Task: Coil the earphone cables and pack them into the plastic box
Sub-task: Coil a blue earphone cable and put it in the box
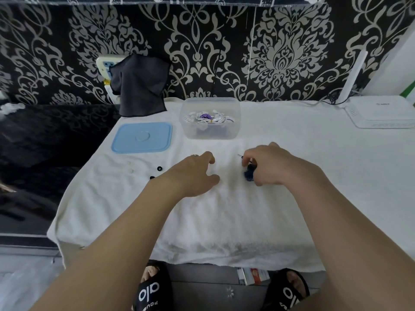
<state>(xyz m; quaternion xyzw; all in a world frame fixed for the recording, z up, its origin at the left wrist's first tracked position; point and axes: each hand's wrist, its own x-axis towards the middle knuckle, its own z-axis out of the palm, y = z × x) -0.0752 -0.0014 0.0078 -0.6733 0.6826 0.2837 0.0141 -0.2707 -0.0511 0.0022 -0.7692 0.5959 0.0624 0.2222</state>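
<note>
A clear plastic box [233,131] stands at the back of the white towel, with coiled white and purple earphone cables [207,117] inside. Its blue lid [142,138] lies flat to the left of it. My right hand [272,166] grips a dark blue coiled earphone cable [248,175] just above the towel, and the metal jack plug [240,156] sticks out past the fingers. My left hand [195,173] hovers beside it over the towel, fingers relaxed and holding nothing.
The white towel [224,216] covers the table. Small black ear tips [160,168] lie left of my left hand. A dark cloth [141,84] hangs at the back left. A white router [381,113] sits at the back right. My feet in black slides show below the table's front edge.
</note>
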